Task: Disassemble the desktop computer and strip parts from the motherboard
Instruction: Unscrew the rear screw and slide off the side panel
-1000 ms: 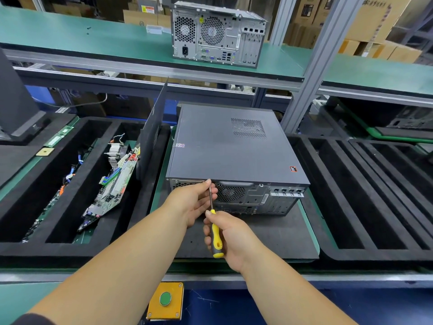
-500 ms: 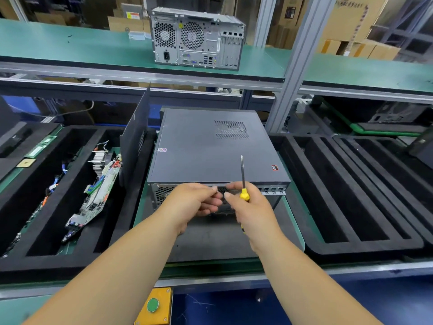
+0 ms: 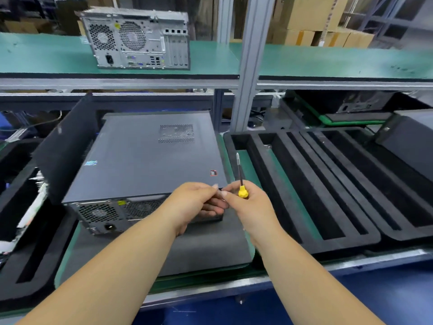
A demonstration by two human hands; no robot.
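Observation:
A dark grey desktop computer lies flat on a black mat, its rear panel with fan grilles facing me. My right hand grips a yellow-handled screwdriver with the shaft pointing up and away. My left hand is beside it at the case's rear right corner, fingertips meeting those of the right hand. Something small seems pinched between them, too blurred to identify.
Black foam trays with long slots lie to the right. A foam tray holding circuit boards is at the left, with a loose side panel standing against the case. A second computer stands on the green upper shelf. A metal post rises behind.
The screwdriver has swung from pointing at the rear panel to pointing upward. Both hands have moved to the case's rear right corner, fingertips together. The view has shifted right.

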